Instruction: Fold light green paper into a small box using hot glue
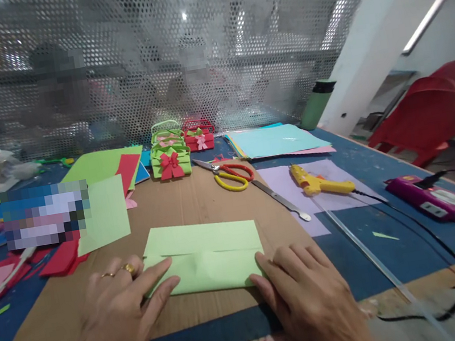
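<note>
A light green sheet of paper [209,257], folded over lengthwise, lies on the brown cardboard in front of me. Its lower flap bulges a little in the middle. At the left end, my left hand [122,296] has its index finger and thumb on the folded flap, with rings on two of its fingers. My right hand [304,285] grips the lower right corner between thumb and index finger, the other fingers curled in. The underside of the paper is hidden.
Beyond the paper lie scissors [232,175], a metal blade [282,200] and a yellow glue gun [320,183] with its cord. Small paper baskets with bows [170,159] stand at the back. Coloured sheets [278,139], a purple power strip [432,195] and red scraps [62,257] surround the cardboard [180,201].
</note>
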Demonstrator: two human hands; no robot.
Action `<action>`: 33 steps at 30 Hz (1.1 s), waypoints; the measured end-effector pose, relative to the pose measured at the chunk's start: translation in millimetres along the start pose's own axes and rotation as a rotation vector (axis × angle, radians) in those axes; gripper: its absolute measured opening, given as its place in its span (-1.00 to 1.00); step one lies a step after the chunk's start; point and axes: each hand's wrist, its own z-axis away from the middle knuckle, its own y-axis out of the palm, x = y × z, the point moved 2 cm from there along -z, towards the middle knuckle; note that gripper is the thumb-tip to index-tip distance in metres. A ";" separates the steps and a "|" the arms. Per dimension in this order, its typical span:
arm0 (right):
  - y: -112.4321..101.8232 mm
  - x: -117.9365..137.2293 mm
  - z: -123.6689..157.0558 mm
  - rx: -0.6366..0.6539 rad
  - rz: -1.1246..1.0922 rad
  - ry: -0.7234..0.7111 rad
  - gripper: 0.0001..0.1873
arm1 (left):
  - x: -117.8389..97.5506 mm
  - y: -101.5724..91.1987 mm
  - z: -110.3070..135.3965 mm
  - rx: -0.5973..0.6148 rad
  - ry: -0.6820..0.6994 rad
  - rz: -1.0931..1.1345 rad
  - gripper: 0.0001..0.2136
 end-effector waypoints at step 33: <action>10.6 -15.7 1.0 -0.043 0.070 -0.199 -0.58 | -19.1 -2.8 1.3 -0.056 -0.221 -0.108 -0.82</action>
